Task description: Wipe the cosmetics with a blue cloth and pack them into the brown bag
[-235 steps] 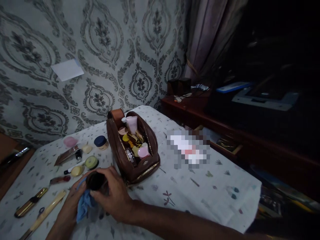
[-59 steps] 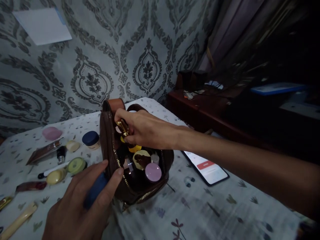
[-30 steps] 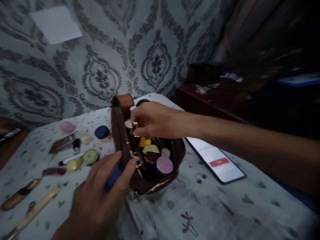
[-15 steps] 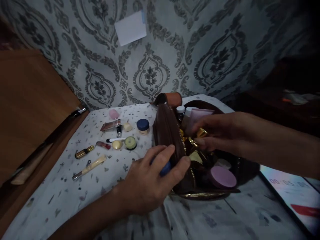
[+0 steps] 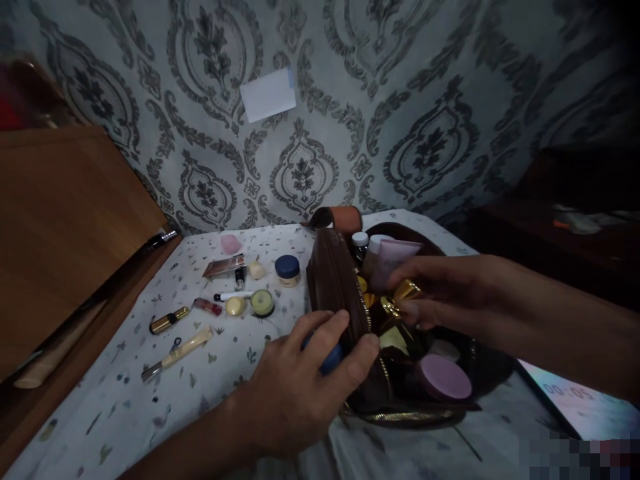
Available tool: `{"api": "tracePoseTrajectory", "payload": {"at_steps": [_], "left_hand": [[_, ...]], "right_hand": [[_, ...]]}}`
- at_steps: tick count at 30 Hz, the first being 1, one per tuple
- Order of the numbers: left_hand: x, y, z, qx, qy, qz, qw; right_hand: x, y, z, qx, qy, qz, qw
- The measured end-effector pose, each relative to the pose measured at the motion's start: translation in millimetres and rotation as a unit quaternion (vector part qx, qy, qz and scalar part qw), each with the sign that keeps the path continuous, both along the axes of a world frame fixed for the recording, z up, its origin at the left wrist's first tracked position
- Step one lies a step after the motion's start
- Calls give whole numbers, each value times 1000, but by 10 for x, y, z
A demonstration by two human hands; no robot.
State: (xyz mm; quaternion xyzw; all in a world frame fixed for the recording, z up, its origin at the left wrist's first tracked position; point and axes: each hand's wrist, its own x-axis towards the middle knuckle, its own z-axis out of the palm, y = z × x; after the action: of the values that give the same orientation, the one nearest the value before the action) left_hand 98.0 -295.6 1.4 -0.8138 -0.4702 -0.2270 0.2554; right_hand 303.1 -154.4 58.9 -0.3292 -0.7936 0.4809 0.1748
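A brown leather cosmetics pouch (image 5: 333, 280) stands open on a patterned tablecloth (image 5: 150, 393), packed with jars, tubes and a pink-lidded pot (image 5: 444, 376). My left hand (image 5: 305, 380) grips the pouch's near left edge, with a blue cloth (image 5: 331, 358) tucked under its fingers. My right hand (image 5: 440, 293) reaches in from the right over the opening. Its fingers are closed on a small gold-capped item (image 5: 400, 298) just above the contents.
Left of the pouch lie a blue-lidded jar (image 5: 287, 269), a green-lidded pot (image 5: 262, 303), a gold tube (image 5: 169, 321), a cream brush handle (image 5: 177, 349) and other small cosmetics. A wooden board (image 5: 60, 227) stands at the left. A lit phone (image 5: 580, 400) lies at the right.
My view has swung left. My right hand stays over the pouch opening with the gold-capped item. My left hand keeps its grip on the pouch edge and the cloth.
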Motion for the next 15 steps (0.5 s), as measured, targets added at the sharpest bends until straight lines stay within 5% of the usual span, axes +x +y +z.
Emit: {"api": "tracePoseTrajectory", "payload": {"at_steps": [6, 15], "left_hand": [[2, 8, 10, 7, -1, -2, 1000], [5, 10, 6, 3, -1, 3, 1000]], "right_hand": [[90, -137, 55, -27, 0, -7, 1000], [50, -100, 44, 28, 18, -22, 999]]}}
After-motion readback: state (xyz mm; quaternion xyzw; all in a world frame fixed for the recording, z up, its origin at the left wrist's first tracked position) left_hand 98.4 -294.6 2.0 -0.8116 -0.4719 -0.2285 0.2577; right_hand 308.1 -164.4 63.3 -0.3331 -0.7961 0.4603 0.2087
